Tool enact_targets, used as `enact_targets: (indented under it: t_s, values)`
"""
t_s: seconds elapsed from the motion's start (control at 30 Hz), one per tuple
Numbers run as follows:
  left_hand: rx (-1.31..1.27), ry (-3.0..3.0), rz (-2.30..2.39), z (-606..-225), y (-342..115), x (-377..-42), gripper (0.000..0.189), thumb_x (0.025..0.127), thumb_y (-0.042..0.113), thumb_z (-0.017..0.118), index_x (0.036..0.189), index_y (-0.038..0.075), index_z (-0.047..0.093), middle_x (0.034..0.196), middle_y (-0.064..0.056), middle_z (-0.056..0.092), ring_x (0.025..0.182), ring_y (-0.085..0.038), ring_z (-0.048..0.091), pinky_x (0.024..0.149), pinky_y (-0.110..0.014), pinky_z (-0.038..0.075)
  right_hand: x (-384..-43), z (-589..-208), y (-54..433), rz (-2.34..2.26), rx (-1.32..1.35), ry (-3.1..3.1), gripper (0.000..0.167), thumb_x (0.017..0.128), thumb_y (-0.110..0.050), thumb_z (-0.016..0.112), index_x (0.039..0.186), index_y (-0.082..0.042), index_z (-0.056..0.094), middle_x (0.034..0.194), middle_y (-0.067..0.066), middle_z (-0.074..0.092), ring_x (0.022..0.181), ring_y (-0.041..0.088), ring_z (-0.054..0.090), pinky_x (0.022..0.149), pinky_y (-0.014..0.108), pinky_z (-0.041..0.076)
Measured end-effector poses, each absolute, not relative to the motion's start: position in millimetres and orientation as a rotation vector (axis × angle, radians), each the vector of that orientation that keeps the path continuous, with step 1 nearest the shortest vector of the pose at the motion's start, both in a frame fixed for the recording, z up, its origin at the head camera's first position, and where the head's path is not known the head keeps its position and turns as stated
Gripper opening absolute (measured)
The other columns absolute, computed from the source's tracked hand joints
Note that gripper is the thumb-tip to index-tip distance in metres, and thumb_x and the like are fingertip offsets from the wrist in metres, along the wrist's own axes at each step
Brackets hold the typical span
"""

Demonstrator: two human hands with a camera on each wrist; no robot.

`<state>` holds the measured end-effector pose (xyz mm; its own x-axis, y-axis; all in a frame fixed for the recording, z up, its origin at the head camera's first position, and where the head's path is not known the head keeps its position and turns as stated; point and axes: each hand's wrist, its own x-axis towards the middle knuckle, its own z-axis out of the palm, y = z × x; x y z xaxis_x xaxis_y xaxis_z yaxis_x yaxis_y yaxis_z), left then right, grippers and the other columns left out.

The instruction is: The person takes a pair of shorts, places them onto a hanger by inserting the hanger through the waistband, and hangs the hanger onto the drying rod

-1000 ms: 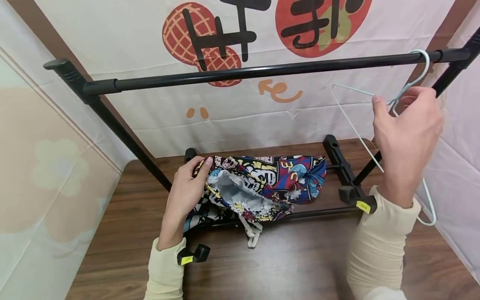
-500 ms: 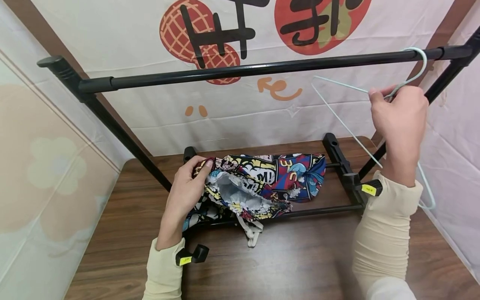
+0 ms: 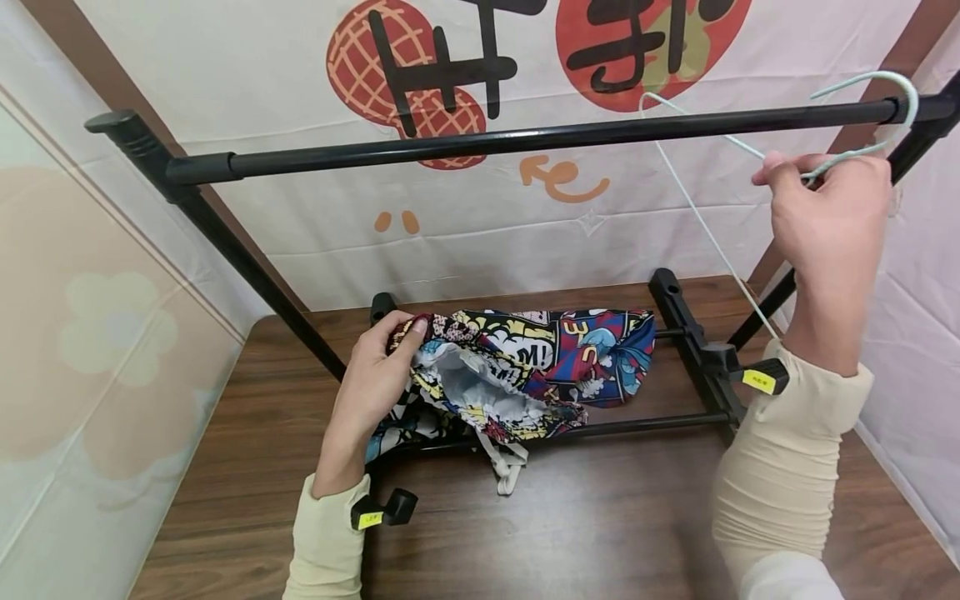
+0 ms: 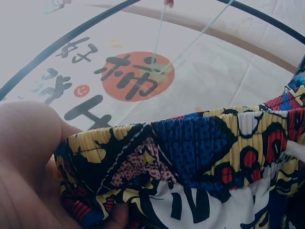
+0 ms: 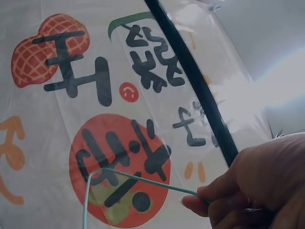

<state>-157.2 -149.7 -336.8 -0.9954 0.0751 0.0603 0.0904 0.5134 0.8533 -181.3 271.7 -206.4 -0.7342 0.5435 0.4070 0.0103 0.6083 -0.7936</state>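
My left hand point(image 3: 375, 367) pinches the gathered elastic waistband of comic-print shorts point(image 3: 525, 358), thumb on top. The shorts lie bunched over the low bars of a black rack; their pale lining and white drawstring point(image 3: 506, 467) show. In the left wrist view the waistband point(image 4: 190, 143) stretches away from that hand. At the upper right, my right hand point(image 3: 832, 217) pinches a pale mint wire hanger point(image 3: 697, 217) just below its hook. The hook rises above the rack's top rail, and the far shoulder passes behind the rail. My right forearm hides the hanger's lower part.
The rack's black top rail point(image 3: 525, 142) crosses the view between slanted side posts. Its feet point(image 3: 690, 333) stand on a brown wooden surface point(image 3: 585, 517). Printed fabric point(image 3: 465, 242) hangs close behind, with more fabric walls at both sides.
My right hand has lifted the hanger; its hook, earlier over the rail, now stands higher and its shoulder has swung up. My left hand and the shorts have stayed in place.
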Motion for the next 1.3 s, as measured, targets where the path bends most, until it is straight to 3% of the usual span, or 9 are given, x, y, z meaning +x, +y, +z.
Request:
enact_targets:
  t_s: [0.1,0.23,0.4,0.53,0.73,0.9,1.07,1.2,1.3]
  values:
    - [-0.152,-2.707,-1.553,-338,-148,-158,0.037,0.111,0.046,0.049,0.124,0.015,0.065,0.097,-0.009,0.053,0.084,-0.025,0.049,0.072,-0.034,0.041,-171,-206,266,1.056,-0.449,-2.222,0.028,0.101,-0.036,0.059,0.081,-0.037,0.079,0.038,-0.012,0.029,0.035,0.008,0.026,0.043,0.027,0.019]
    - [-0.135,-2.692,-1.558,-338,-147,-157,0.036,0.111,0.046,0.049,0.122,0.016,0.066,0.093,-0.008,0.051,0.081,-0.025,0.048,0.071,-0.035,0.041,-154,-212,256,1.043,-0.409,-2.296,0.027,0.102,-0.042,0.06,0.092,-0.029,0.082,0.04,-0.01,0.03,0.035,0.011,0.027,0.04,0.029,0.018]
    - [-0.083,-2.665,-1.551,-334,-146,-154,0.038,0.11,0.049,0.049,0.12,0.017,0.067,0.094,-0.007,0.051,0.086,-0.025,0.05,0.075,-0.037,0.041,-136,-233,239,1.083,-0.215,-2.377,0.033,0.103,-0.05,0.061,0.094,-0.023,0.078,0.05,-0.014,0.036,0.048,0.011,0.034,0.048,0.031,0.024]
    - [-0.062,-2.636,-1.585,-332,-144,-155,0.038,0.11,0.05,0.049,0.118,0.018,0.068,0.091,-0.006,0.049,0.084,-0.024,0.049,0.074,-0.035,0.04,-123,-254,218,1.444,0.082,-2.268,0.034,0.107,-0.037,0.061,0.086,-0.011,0.07,0.059,-0.008,0.042,0.051,0.013,0.035,0.048,0.029,0.028]
    - [-0.045,-2.567,-1.627,-329,-142,-155,0.037,0.11,0.048,0.051,0.116,0.017,0.069,0.087,-0.002,0.049,0.078,-0.019,0.047,0.069,-0.032,0.039,-108,-273,177,1.967,0.459,-1.844,0.039,0.109,-0.014,0.056,0.078,0.01,0.055,0.057,0.001,0.035,0.046,0.018,0.025,0.04,0.029,0.018]
    - [-0.032,-2.467,-1.673,-330,-139,-155,0.032,0.11,0.042,0.054,0.107,0.012,0.067,0.075,0.003,0.042,0.064,-0.013,0.039,0.059,-0.029,0.033,-106,-289,157,2.007,0.612,-1.891,0.036,0.111,-0.01,0.051,0.08,0.006,0.055,0.058,0.001,0.035,0.044,0.016,0.024,0.04,0.03,0.02]
    - [-0.037,-2.443,-1.686,-329,-138,-156,0.03,0.109,0.038,0.056,0.106,0.011,0.069,0.076,0.005,0.044,0.069,-0.013,0.042,0.062,-0.027,0.034,-106,-298,152,2.107,0.845,-1.864,0.033,0.111,-0.001,0.043,0.081,-0.002,0.057,0.061,0.002,0.032,0.045,0.015,0.021,0.039,0.028,0.018]
    - [-0.024,-2.444,-1.678,-328,-138,-154,0.029,0.109,0.036,0.056,0.107,0.011,0.07,0.079,0.004,0.048,0.073,-0.013,0.045,0.064,-0.027,0.035,-111,-306,146,2.316,1.133,-1.447,0.034,0.108,0.009,0.032,0.082,0.003,0.052,0.063,0.003,0.025,0.049,0.013,0.016,0.041,0.024,0.015]
    - [-0.025,-2.433,-1.703,-326,-138,-152,0.03,0.11,0.036,0.056,0.109,0.009,0.069,0.082,0.003,0.052,0.075,-0.012,0.048,0.065,-0.026,0.037,-116,-317,139,2.345,1.268,-1.155,0.031,0.107,0.009,0.032,0.08,0.007,0.049,0.062,0.003,0.026,0.05,0.012,0.017,0.043,0.022,0.015]
